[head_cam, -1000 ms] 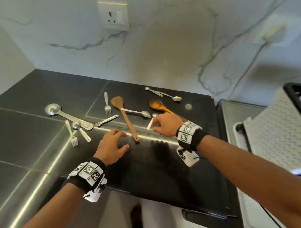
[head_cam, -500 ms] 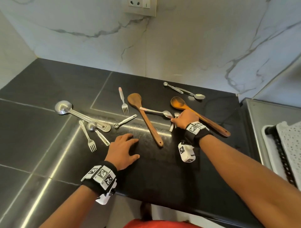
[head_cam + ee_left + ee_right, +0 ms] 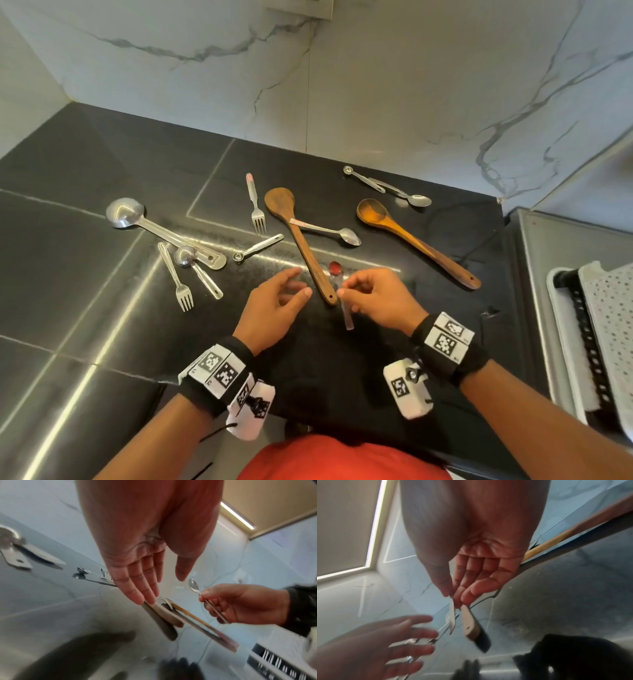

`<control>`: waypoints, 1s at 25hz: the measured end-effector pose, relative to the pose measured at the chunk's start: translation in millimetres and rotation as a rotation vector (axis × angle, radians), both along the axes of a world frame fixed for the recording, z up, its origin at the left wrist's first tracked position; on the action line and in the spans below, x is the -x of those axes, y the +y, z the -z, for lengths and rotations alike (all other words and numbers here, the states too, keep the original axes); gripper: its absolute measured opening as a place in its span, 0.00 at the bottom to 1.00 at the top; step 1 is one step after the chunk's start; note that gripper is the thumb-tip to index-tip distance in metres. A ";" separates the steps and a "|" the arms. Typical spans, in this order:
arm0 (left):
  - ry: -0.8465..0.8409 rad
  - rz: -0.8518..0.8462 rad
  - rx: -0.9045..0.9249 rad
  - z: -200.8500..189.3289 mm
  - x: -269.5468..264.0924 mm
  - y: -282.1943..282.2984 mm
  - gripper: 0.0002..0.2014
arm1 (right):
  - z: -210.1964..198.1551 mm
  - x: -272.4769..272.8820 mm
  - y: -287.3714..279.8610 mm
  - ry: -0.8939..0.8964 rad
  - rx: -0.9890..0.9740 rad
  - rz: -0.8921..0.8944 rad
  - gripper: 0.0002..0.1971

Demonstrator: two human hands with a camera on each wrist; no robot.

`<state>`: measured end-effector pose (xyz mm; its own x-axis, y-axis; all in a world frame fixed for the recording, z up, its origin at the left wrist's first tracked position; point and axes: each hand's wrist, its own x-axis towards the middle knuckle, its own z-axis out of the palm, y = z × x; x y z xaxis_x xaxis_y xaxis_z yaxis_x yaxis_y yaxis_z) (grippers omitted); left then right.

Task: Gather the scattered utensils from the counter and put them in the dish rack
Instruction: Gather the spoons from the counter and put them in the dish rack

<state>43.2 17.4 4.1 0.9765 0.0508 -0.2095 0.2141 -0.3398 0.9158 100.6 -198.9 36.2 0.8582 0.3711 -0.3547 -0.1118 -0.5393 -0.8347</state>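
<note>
We pinch a small steel teaspoon (image 3: pixel 343 301) in our right hand (image 3: pixel 378 301), just right of the dark wooden spoon (image 3: pixel 298 240) on the black table (image 3: pixel 102 164). Our left hand (image 3: pixel 274 306), grip wide and holding nothing, hovers left of that spoon's handle end.

My head camera looks down from high up at the black counter (image 3: pixel 102 164), toward the wall at its back edge. My two wrist cameras sit low and very close, each looking along its hand. All three see the dark wooden spoon (image 3: pixel 301 246) near the counter's front edge.
</note>
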 end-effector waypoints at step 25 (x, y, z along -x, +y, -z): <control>-0.044 -0.293 0.278 -33.6 -22.6 -5.0 0.05 | 41.5 -112.6 -13.4 -0.660 0.593 -0.076 0.11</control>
